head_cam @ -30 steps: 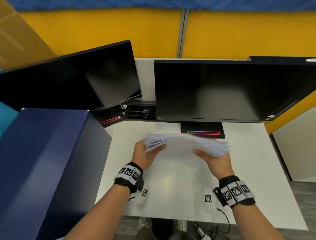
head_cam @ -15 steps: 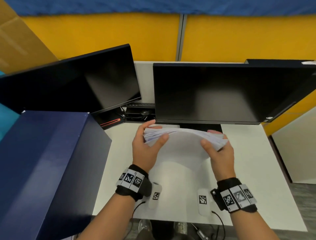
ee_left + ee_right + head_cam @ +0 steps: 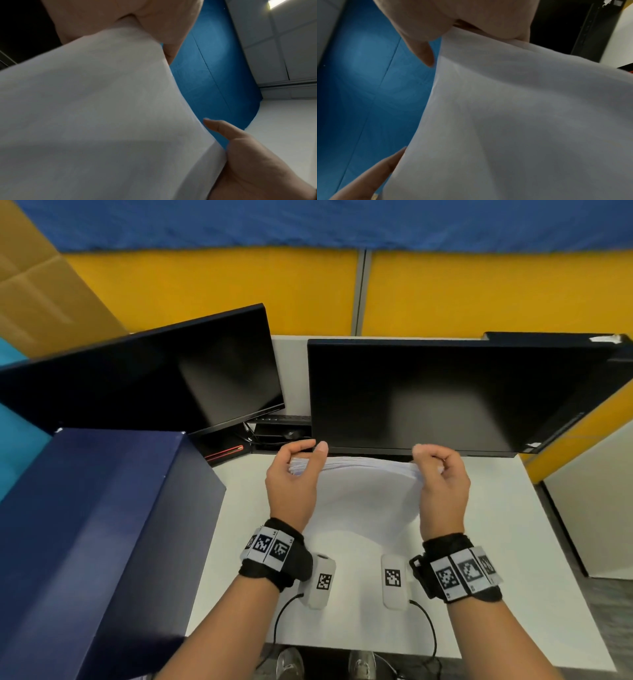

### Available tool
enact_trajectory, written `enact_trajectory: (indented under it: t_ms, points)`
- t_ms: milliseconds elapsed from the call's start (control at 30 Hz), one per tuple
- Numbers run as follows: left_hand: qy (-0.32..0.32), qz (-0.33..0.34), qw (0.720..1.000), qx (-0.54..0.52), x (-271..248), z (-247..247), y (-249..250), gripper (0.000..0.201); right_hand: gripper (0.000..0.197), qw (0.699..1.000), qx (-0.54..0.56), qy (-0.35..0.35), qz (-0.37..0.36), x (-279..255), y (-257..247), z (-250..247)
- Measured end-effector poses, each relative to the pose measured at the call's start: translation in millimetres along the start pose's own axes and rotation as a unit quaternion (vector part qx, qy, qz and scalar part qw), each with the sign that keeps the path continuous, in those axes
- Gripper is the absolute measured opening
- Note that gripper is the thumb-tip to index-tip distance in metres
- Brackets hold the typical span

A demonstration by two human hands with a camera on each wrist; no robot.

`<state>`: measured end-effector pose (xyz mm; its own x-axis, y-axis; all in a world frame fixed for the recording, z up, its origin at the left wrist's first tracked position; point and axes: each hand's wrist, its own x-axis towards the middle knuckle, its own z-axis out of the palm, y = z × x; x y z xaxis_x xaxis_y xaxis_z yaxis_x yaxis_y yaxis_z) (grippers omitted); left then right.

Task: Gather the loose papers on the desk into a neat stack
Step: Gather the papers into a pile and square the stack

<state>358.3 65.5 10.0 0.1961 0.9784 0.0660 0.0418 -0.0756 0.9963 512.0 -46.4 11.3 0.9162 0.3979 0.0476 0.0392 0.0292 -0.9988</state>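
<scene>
White paper, fingers: my left hand (image 3: 291, 484) has thumb and fingers curled round the left end of the papers (image 3: 363, 491); my right hand (image 3: 443, 484) pinches the right end the same way.
Grip detail: in the left wrist view the thumb (image 3: 221, 129) lies along the sheet's edge, and upper fingers (image 3: 137, 17) clamp the top corner.
Papers: one gathered bundle, held upright on edge between both hands, above the desk (image 3: 513, 542) and just in front of the right monitor (image 3: 445, 392).
Step in hand: I judge this is squaring up; the sheets are collected, but the left edges look fanned.
Next move: I'd tap the lower edge on the desk, loosen the pinch so sheets settle, then lay the stack flat.
Risk: too slack a grip and the sheets could splay.
Outward: a left monitor (image 3: 154, 381) and a dark blue box (image 3: 102, 525) stand to my left.
Hidden: the bundle's bottom edge blends into the white desk, so I cannot tell if it touches; both wrist views are filled by blurred paper (image 3: 522, 115).
</scene>
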Motion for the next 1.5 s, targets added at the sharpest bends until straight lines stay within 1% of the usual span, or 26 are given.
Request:
enact_trajectory:
  t_ms: [100,167,200,267,300,333,367,400,467,533,567,600,667,700,733,767,833,933,967,1000,1067,1133,1233,1333,1433,1500]
  points:
    - [0.008,-0.005,1.0,0.015,-1.4,1.0,0.1,0.024,0.021,1.0,-0.003,0.016,0.002,0.3,2.8,0.3]
    - [-0.021,-0.01,1.0,-0.001,-2.4,-1.5,2.8,0.034,0.024,0.999,0.035,-0.006,-0.002,-2.1,2.4,-1.1]
    - [-0.055,-0.007,0.998,-0.004,-2.0,-4.2,3.1,0.042,0.029,0.998,0.038,-0.037,-0.018,-2.3,2.4,-3.5]
    - [-0.139,0.014,0.988,0.059,1.2,-8.8,1.7,0.055,0.053,0.987,0.005,-0.148,-0.059,0.9,6.4,-14.7]
    - [-0.163,0.022,0.981,0.104,3.6,-10.3,0.5,0.05,0.068,0.977,-0.026,-0.204,-0.06,4.5,11.3,-21.7]
    - [-0.165,0.023,0.977,0.136,7.0,-10.4,-1.4,0.038,0.081,0.967,-0.064,-0.241,-0.044,8.9,19.0,-28.4]
    - [-0.151,0.013,0.976,0.154,9.9,-10.4,-1.4,0.025,0.087,0.961,-0.098,-0.257,-0.024,12.1,29.1,-34.5]
    - [-0.137,-0.003,0.977,0.161,12.8,-10.8,-0.8,0.02,0.081,0.959,-0.123,-0.254,-0.001,12.9,39.3,-38.4]
    - [-0.147,-0.021,0.975,0.162,21.2,-15.2,-2.5,0.02,0.054,0.964,-0.149,-0.217,0.043,10.4,53.4,-37.4]
    - [-0.174,0.0,0.964,0.199,34.6,-28.3,4.4,0.028,0.034,0.965,-0.176,-0.188,0.047,9.3,54.4,-33.1]
    - [-0.175,0.033,0.951,0.255,44.0,-38.3,9.7,0.035,0.028,0.963,-0.186,-0.193,0.018,10.0,47.9,-29.2]
    - [-0.175,0.084,0.922,0.335,53.0,-48.5,17.0,0.043,0.022,0.958,-0.197,-0.205,-0.033,11.1,36.8,-25.0]
    - [-0.181,0.193,0.832,0.488,62.7,-59.7,35.4,0.05,0.011,0.926,-0.231,-0.239,-0.178,12.2,6.9,-12.2]
    - [-0.201,0.222,0.808,0.508,63.4,-59.0,41.9,0.045,0.008,0.901,-0.251,-0.255,-0.246,11.7,-7.9,-5.0]
    - [-0.228,0.211,0.818,0.484,60.4,-54.3,46.7,0.037,0.007,0.876,-0.268,-0.268,-0.298,11.5,-19.4,1.9]
    - [-0.248,0.18,0.845,0.439,55.4,-48.0,47.9,0.028,0.007,0.857,-0.283,-0.28,-0.326,11.5,-29.3,7.8]
    - [-0.238,0.115,0.896,0.356,51.0,-43.5,40.8,0.023,0.009,0.848,-0.307,-0.299,-0.313,20.2,-39.6,7.1]
    - [-0.184,0.032,0.949,0.255,55.7,-65.5,20.2,0.024,0.023,0.857,-0.366,-0.296,-0.209,51.1,-28.5,-28.3]
    - [-0.167,0.005,0.961,0.219,55.3,-75.3,14.3,0.023,0.026,0.874,-0.359,-0.284,-0.164,60.1,-21.0,-43.5]
    - [-0.158,-0.012,0.97,0.183,53.6,-82.9,7.7,0.024,0.027,0.901,-0.317,-0.271,-0.117,65.3,-12.0,-55.9]
    - [-0.149,-0.042,0.981,0.113,46.8,-89.9,-6.9,0.032,0.029,0.956,-0.156,-0.247,-0.035,63.2,6.8,-69.4]
    - [-0.145,-0.067,0.985,0.07,37.7,-87.0,-21.9,0.035,0.042,0.972,-0.038,-0.227,0.041,54.4,26.2,-71.1]
    - [-0.111,-0.09,0.988,0.054,24.9,-71.4,-41.5,0.032,0.041,0.973,-0.045,-0.208,0.088,38.9,46.8,-63.7]
    - [-0.102,-0.08,0.989,0.075,10.8,-53.9,-57.5,0.025,0.023,0.989,-0.056,-0.12,0.063,26.2,59.0,-62.1]
    - [-0.07,-0.086,0.992,0.054,4.4,-45.4,-75.4,0.02,0.026,0.995,-0.059,-0.074,0.033,15.7,74.4,-66.7]
    - [-0.076,-0.098,0.99,0.066,3.3,-45.0,-92.1,0.026,0.027,0.992,-0.075,-0.081,0.054,12.5,91.3,-74.6]
